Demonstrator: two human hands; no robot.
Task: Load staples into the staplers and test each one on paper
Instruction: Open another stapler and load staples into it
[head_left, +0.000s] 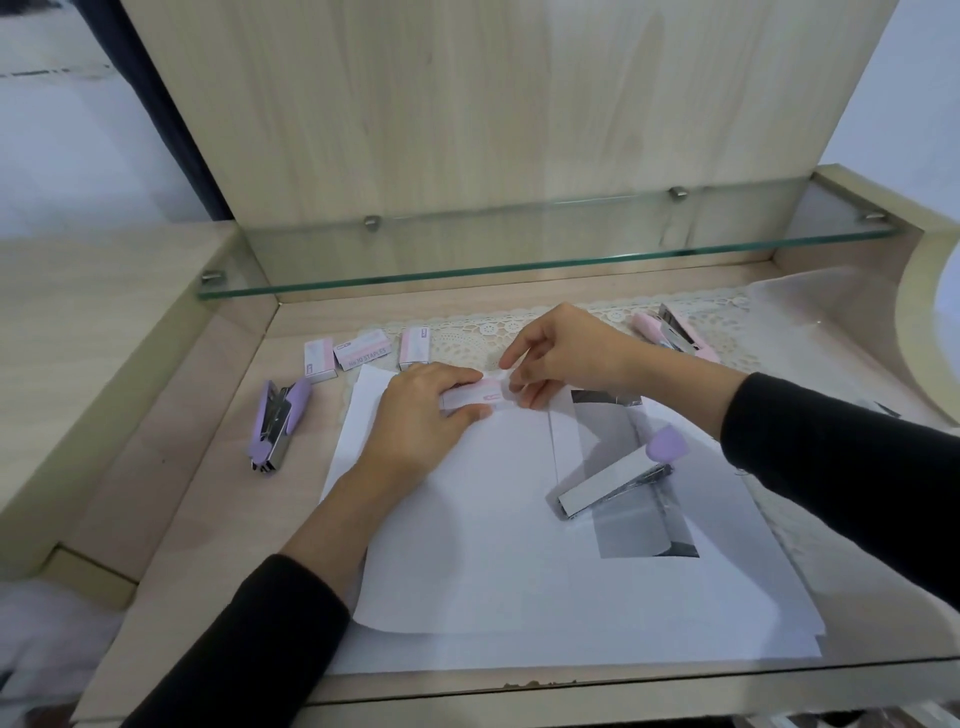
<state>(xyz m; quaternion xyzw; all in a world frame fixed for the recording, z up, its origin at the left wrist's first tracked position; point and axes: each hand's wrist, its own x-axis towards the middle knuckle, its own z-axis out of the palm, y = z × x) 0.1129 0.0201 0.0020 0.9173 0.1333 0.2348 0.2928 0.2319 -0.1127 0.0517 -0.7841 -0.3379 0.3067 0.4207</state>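
Left hand (426, 410) grips the pink staple box (475, 399), long axis 9-to-3; right hand (566, 353) pinches its 3 o'clock end. The open purple stapler (605, 480) lies at 5 o'clock, nearer the right.

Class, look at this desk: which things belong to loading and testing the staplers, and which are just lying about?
For the job: held staple box, gripped by the left hand and pinched at its end by the right hand; three spare staple boxes; left purple stapler; open purple stapler; pink stapler; paper sheets.
Just there: lace mat; glass shelf.
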